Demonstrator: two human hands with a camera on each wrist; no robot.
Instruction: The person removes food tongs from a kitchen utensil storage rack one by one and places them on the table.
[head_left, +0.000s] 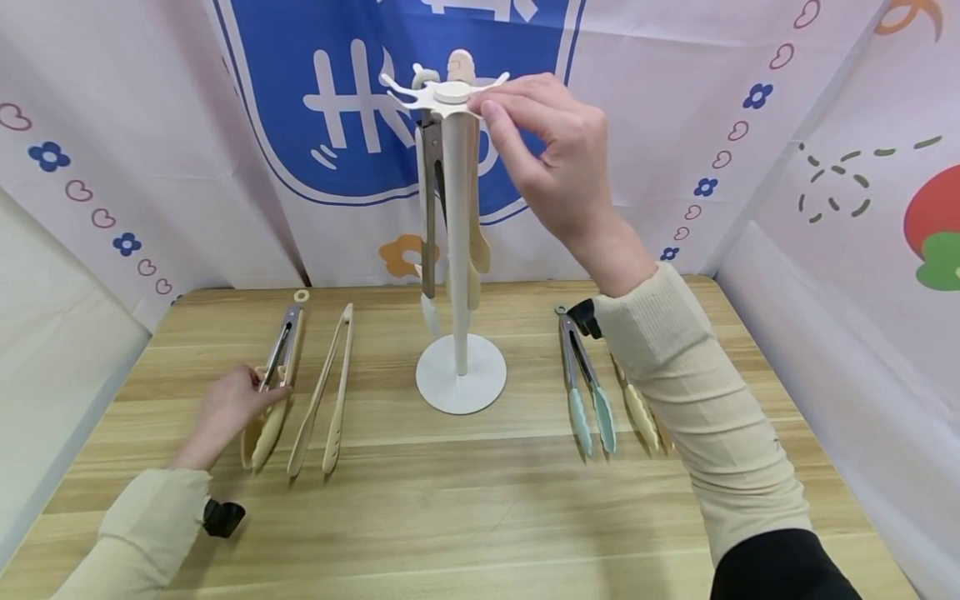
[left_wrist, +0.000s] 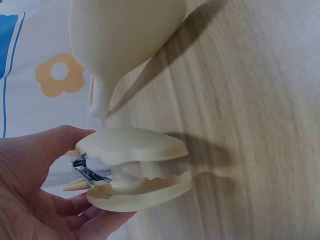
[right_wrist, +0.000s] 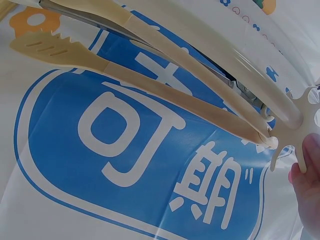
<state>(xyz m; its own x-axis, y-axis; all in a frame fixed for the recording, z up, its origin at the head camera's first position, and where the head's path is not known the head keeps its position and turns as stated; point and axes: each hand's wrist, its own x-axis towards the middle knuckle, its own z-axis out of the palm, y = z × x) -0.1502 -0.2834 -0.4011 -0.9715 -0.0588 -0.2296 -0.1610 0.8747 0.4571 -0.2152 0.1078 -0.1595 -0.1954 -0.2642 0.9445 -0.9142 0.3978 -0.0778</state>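
On the left of the table my left hand [head_left: 228, 408] grips a pair of metal tongs with cream heads [head_left: 270, 437] between thumb and fingers. The left wrist view shows its two cream heads [left_wrist: 132, 145] apart, tips toward the wood. My right hand [head_left: 558, 150] is raised at the hooked top [head_left: 451, 93] of a white utensil stand [head_left: 454, 250], thumb and forefinger pinching one of its hooks. From other hooks hang beige tongs [right_wrist: 185, 102] with slotted heads and metal tongs [head_left: 428, 217], which the post partly hides.
Beige tongs [head_left: 341, 383] lie beside my left hand. Right of the stand's round base [head_left: 480, 392] lie mint-tipped tongs [head_left: 581, 392] and yellow-tipped tongs [head_left: 639, 417], partly under my right sleeve. A printed cloth [head_left: 630, 50] hangs behind the table [head_left: 450, 517].
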